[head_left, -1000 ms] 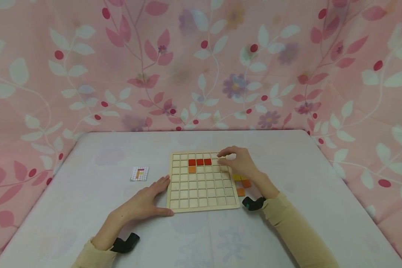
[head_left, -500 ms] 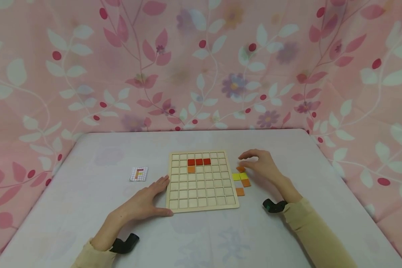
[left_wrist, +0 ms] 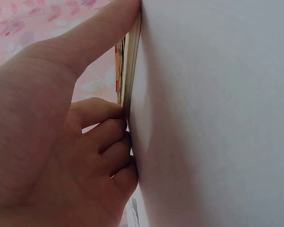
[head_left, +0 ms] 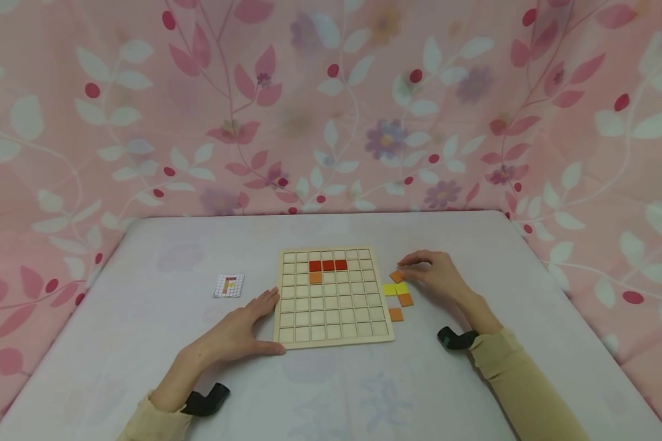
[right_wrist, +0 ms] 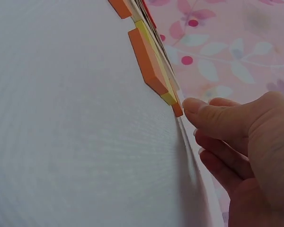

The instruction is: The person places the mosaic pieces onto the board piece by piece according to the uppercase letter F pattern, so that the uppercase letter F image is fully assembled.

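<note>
A pale wooden grid board (head_left: pixel 333 300) lies on the table with a row of three red tiles (head_left: pixel 328 265) and one orange tile (head_left: pixel 315 278) in its cells. My left hand (head_left: pixel 237 331) rests against the board's left side, fingers at the edge and thumb by the near corner. To the right of the board, my right hand (head_left: pixel 436 272) hovers with its fingertips close beside a loose orange tile (head_left: pixel 396 277). In the right wrist view the thumb (right_wrist: pixel 203 111) is next to that tile; whether it touches cannot be told. Nothing is seen held between the fingers.
Two yellow tiles (head_left: pixel 395 289) lie along the board's right edge, with an orange tile (head_left: pixel 405 299) touching them and another orange tile (head_left: pixel 396 315) nearer. A small pattern card (head_left: pixel 228 285) lies left of the board. A floral cloth (head_left: pixel 331 122) hangs behind the table.
My right hand has moved off the board's upper right to the loose tiles, uncovering the top orange one. The left hand and board have stayed in place.
</note>
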`<state>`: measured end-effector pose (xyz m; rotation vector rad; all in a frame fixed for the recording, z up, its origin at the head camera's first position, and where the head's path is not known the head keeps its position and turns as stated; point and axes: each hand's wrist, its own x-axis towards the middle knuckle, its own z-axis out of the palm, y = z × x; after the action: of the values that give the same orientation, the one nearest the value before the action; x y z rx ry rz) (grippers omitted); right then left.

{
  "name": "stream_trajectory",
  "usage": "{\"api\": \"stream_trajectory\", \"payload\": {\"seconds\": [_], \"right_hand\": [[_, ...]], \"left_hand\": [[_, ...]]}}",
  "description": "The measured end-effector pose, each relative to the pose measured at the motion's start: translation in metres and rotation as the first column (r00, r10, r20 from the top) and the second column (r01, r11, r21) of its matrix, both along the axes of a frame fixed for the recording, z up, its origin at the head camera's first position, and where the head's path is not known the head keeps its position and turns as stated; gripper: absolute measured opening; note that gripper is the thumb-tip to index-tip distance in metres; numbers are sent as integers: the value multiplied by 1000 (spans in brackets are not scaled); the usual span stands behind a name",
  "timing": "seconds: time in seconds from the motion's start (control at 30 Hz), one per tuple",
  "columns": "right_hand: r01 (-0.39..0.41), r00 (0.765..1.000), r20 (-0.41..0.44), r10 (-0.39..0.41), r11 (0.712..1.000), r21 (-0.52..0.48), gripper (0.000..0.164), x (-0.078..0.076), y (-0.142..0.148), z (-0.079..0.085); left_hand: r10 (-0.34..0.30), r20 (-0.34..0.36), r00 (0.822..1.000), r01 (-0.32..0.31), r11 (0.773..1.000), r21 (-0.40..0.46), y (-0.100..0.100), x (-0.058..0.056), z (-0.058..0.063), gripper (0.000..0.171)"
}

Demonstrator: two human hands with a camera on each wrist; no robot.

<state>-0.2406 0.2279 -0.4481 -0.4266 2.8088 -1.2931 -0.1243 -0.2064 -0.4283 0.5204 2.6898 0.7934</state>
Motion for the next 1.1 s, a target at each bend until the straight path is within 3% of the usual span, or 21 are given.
{"api": "stream_trajectory", "payload": {"seconds": [0.4,1.1], "right_hand": [[-124,991,-51,124,992,6,24,-1,5,-10],[-107,987,-121,106,994,2,20,-2,5,-12]], "left_hand": [[-6,-1,1000,6,1000,10,0,-1,0,110],[-3,-3,1000,3,1000,3,0,-1,1,110]]}}
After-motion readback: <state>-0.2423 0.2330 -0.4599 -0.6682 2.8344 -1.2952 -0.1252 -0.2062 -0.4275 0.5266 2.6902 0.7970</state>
